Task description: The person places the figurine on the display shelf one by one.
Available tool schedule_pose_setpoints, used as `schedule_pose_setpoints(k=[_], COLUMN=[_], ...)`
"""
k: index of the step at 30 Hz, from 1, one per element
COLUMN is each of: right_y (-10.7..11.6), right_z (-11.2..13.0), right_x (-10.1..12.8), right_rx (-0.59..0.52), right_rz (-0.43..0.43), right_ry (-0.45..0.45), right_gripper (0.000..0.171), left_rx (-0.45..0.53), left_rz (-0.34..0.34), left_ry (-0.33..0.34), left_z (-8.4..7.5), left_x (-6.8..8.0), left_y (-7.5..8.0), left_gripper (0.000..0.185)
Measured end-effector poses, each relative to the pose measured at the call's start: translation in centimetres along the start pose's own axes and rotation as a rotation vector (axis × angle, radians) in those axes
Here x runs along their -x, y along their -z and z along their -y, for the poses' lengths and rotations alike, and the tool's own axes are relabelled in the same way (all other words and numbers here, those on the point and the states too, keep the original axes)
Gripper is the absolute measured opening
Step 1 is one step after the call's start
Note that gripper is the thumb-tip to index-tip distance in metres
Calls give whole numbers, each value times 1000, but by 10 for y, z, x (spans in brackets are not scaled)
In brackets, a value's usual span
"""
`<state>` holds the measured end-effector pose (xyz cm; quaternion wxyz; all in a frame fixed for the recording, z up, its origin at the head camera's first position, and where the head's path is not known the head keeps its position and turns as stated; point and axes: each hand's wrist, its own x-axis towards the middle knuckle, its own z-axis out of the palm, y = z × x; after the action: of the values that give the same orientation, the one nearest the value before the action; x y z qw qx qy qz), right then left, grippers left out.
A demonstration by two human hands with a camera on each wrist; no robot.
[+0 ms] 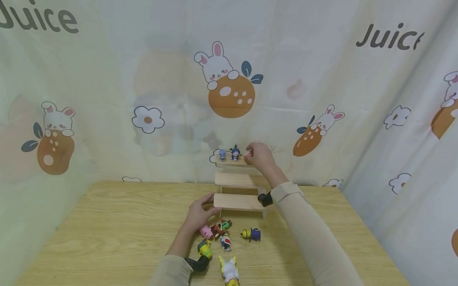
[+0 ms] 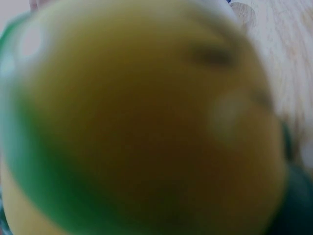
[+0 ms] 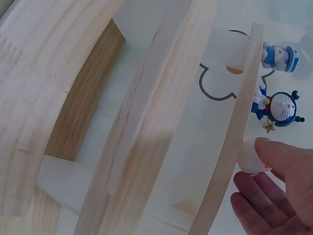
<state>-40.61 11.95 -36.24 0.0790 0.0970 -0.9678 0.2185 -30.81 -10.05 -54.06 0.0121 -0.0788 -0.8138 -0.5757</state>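
So, the right hand (image 1: 262, 159) pinches a small white toy (image 3: 248, 160) on the top step (image 3: 230, 152), maybe so it won't tip over. Well apart from it, the left hand (image 1: 198, 213) grips the end of the bottom step (image 1: 237, 201), perhaps to keep the wooden stand (image 1: 237, 180) steady. I count three steps, two blue toys (image 1: 235, 154) up beside the white one, and seven more toys (image 1: 251, 234) on the table (image 1: 125, 222).

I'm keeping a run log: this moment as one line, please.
right hand: holds small figurine on top shelf | left hand: grips bottom shelf | two blue figurines: standing alongside
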Motion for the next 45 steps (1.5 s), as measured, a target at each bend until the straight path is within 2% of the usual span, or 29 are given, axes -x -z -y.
schedule_pose_setpoints(k=[14,28,37,45], right_y=[2,-4,-4,2], right_z=[2,-4,-5,-4], right_x=[-1,-5,-5,-4], right_rx=[1,-1,-14,75], right_rz=[32,48,29,41], right_ry=[-2,15,11,64], right_gripper=[42,53,36,31], left_rx=[-4,1,3,11], left_rz=[3,2,1,1], left_ry=[2,-6,-7,-1], left_z=[0,0,1,-1], left_x=[0,0,0,0], left_y=[0,0,0,0], left_gripper=[73,75,74,73])
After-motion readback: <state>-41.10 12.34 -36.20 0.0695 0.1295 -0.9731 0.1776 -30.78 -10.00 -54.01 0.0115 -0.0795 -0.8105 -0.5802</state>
